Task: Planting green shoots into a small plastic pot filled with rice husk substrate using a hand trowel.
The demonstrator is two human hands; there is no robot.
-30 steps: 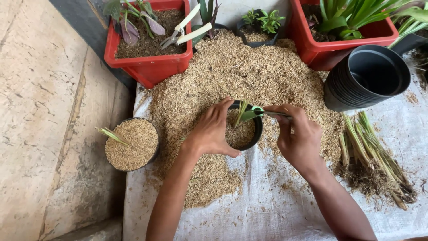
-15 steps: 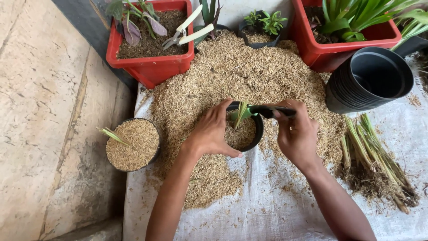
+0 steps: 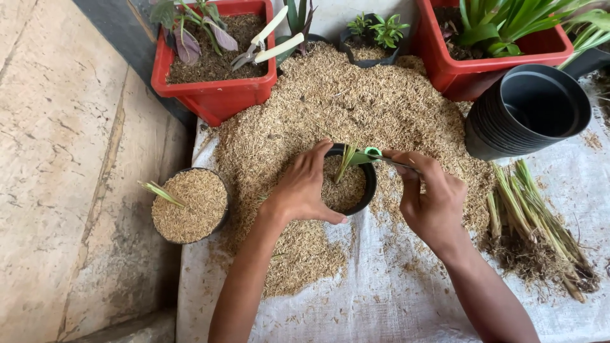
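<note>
On the white woven sheet, amid the husk pile (image 3: 330,114), left hand (image 3: 304,190) cups the small black pot (image 3: 356,189) to steady it, while right hand (image 3: 432,203) pinches a green-tipped tool (image 3: 372,154) against the seedling (image 3: 346,162), apparently holding it upright in the husk fill.

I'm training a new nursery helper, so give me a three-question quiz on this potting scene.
1. True or false: the left hand rests on the small black pot.
2. The right hand holds: A) a trowel, B) scissors, C) a hose?
3. What lies in the left red planter beside its plants?

Key: 1 true; 2 B; 3 white-handled shears.
</note>
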